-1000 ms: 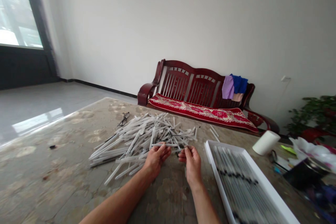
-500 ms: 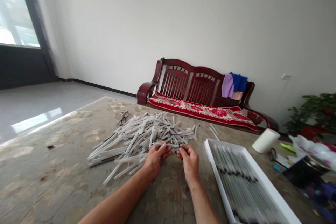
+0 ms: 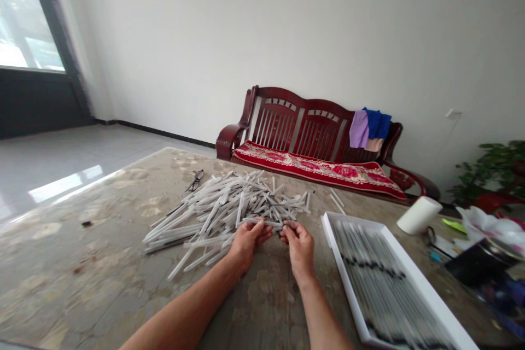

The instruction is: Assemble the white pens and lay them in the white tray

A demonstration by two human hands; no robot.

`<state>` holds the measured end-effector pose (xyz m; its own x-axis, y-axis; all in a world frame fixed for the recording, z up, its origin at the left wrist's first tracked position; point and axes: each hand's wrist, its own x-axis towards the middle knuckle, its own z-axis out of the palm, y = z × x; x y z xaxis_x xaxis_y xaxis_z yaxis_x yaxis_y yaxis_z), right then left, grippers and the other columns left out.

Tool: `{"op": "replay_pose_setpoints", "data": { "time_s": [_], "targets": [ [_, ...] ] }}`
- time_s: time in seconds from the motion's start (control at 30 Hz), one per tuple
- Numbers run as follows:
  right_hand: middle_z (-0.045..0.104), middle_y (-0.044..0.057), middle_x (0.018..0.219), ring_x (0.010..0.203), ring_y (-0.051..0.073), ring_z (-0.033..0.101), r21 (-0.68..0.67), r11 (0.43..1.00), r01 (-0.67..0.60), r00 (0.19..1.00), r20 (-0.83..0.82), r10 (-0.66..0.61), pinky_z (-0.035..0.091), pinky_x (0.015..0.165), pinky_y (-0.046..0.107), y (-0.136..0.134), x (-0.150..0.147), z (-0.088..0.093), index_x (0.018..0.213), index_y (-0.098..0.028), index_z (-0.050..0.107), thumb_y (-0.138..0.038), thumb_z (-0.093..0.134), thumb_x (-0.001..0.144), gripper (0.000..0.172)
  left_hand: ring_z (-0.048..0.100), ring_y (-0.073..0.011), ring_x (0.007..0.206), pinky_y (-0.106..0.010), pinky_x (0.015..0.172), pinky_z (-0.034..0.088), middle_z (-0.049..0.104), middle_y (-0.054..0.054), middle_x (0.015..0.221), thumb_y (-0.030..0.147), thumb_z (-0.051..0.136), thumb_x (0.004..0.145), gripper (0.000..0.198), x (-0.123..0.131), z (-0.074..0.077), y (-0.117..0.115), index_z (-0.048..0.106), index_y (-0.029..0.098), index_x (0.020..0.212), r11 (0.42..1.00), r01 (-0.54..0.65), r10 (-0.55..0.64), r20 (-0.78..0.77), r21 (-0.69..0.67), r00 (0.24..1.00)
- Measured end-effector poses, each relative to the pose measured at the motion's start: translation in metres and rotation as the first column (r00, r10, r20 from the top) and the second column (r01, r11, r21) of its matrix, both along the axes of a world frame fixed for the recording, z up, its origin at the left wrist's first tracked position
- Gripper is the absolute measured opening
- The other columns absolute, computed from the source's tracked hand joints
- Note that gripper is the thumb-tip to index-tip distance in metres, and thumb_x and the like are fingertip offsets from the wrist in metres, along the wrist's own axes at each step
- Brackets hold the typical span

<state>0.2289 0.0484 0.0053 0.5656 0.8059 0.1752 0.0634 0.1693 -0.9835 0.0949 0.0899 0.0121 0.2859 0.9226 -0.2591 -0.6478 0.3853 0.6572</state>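
Note:
My left hand pinches the left part of a slender whitish stick between thumb and fingers. At the stick's right end, the fingers of my right hand are closed on it, near a small dark part. Both hands are just above the table, at the near side of a loose pile of translucent white sticks or sleeves. To the right of my right hand lies an open white box with rows of similar slim sticks, dark at their ends. Whether the sticks are pens is too small to tell.
Folded glasses lie behind the pile on the patterned table. Two loose sticks lie beyond the box. Farther right are a white roll, a black cup and plastic bags. A wooden bench stands behind the table.
The view has shifted slightly, so everything sits a little differently in the picture. Both hands keep hold of the stick, with hardly any movement between them.

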Motion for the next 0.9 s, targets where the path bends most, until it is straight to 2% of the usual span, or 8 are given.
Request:
{"op": "replay_pose_setpoints", "data": {
  "time_s": [0.13, 0.27, 0.37, 0.47, 0.53, 0.6, 0.77, 0.9],
  "targets": [
    [0.071, 0.004, 0.069, 0.059, 0.019, 0.064, -0.035, 0.999, -0.016, 0.995, 0.096, 0.020, 0.050, 0.050, 0.026, 0.000, 0.000, -0.002, 0.084, -0.017, 0.070, -0.046, 0.066, 0.070, 0.033, 0.071, -0.0135, 0.058, -0.022, 0.058, 0.060, 0.072, -0.003, 0.064, 0.010, 0.075, 0.078, 0.011, -0.001, 0.000, 0.000, 0.065, 0.013, 0.075, 1.000, -0.018, 0.018, -0.004, -0.002, 1.000],
    [0.067, 0.002, 0.065, 0.054, 0.017, 0.060, -0.084, 0.996, -0.018, 0.966, 0.257, 0.039, 0.045, 0.045, 0.024, -0.003, 0.001, -0.005, 0.084, -0.019, 0.067, -0.049, 0.059, 0.079, 0.032, 0.070, -0.0140, 0.057, -0.022, 0.058, 0.060, 0.072, -0.002, 0.062, 0.014, 0.081, 0.073, 0.016, -0.003, 0.000, -0.002, 0.065, 0.013, 0.074, 0.999, -0.026, 0.026, -0.014, 0.027, 1.000],
    [0.062, 0.001, 0.061, 0.053, 0.016, 0.056, -0.090, 0.996, 0.012, 0.889, 0.457, 0.030, 0.041, 0.049, 0.024, -0.006, 0.001, -0.006, 0.079, -0.020, 0.062, -0.050, 0.048, 0.087, 0.034, 0.071, -0.0158, 0.058, -0.024, 0.059, 0.059, 0.072, -0.003, 0.063, 0.019, 0.085, 0.068, 0.021, -0.004, 0.000, -0.005, 0.065, 0.014, 0.075, 0.998, -0.029, 0.030, -0.022, 0.061, 0.999],
    [0.061, 0.003, 0.062, 0.058, 0.017, 0.055, -0.059, 0.996, 0.074, 0.793, 0.609, -0.023, 0.038, 0.055, 0.025, -0.007, 0.000, -0.006, 0.072, -0.022, 0.059, -0.056, 0.038, 0.092, 0.045, 0.071, -0.0169, 0.058, -0.025, 0.060, 0.059, 0.072, -0.002, 0.064, 0.023, 0.087, 0.064, 0.027, -0.006, -0.002, -0.008, 0.065, 0.014, 0.076, 0.994, -0.031, 0.035, -0.039, 0.102, 0.999],
    [0.060, 0.003, 0.059, 0.056, 0.017, 0.054, -0.090, 0.993, 0.075, 0.783, 0.622, -0.003, 0.036, 0.055, 0.025, -0.008, -0.001, -0.006, 0.069, -0.022, 0.058, -0.061, 0.033, 0.092, 0.052, 0.071, -0.0168, 0.058, -0.025, 0.059, 0.059, 0.072, -0.001, 0.063, 0.025, 0.088, 0.063, 0.029, -0.007, -0.003, -0.009, 0.065, 0.015, 0.077, 0.991, -0.026, 0.033, -0.060, 0.128, 0.998],
    [0.060, 0.003, 0.058, 0.055, 0.017, 0.054, -0.130, 0.991, 0.041, 0.810, 0.584, 0.043, 0.036, 0.054, 0.026, -0.010, -0.001, -0.005, 0.068, -0.023, 0.057, -0.065, 0.031, 0.091, 0.055, 0.071, -0.0164, 0.057, -0.025, 0.058, 0.059, 0.071, -0.001, 0.062, 0.027, 0.088, 0.062, 0.030, -0.007, -0.004, -0.008, 0.064, 0.015, 0.077, 0.990, -0.032, 0.043, -0.079, 0.134, 0.996],
    [0.057, -0.003, 0.063, 0.060, 0.015, 0.053, -0.083, 0.995, -0.050, 0.842, 0.532, 0.086, 0.038, 0.057, 0.023, -0.015, -0.003, -0.001, 0.077, -0.022, 0.058, -0.055, 0.039, 0.093, 0.041, 0.070, -0.0155, 0.057, -0.024, 0.058, 0.059, 0.071, -0.001, 0.062, 0.024, 0.086, 0.066, 0.025, -0.007, -0.002, -0.005, 0.064, 0.015, 0.075, 0.993, -0.051, 0.060, -0.084, 0.106, 0.995],
    [0.052, -0.004, 0.054, 0.051, 0.013, 0.048, -0.078, 0.997, -0.028, 0.861, 0.505, 0.064, 0.034, 0.052, 0.023, -0.014, -0.002, -0.005, 0.066, -0.021, 0.056, -0.052, 0.041, 0.092, 0.043, 0.070, -0.0159, 0.055, -0.025, 0.058, 0.059, 0.071, -0.002, 0.061, 0.024, 0.086, 0.065, 0.027, -0.006, -0.002, -0.007, 0.064, 0.014, 0.076, 0.993, 0.006, 0.005, -0.094, 0.116, 0.996]
  ]
}}
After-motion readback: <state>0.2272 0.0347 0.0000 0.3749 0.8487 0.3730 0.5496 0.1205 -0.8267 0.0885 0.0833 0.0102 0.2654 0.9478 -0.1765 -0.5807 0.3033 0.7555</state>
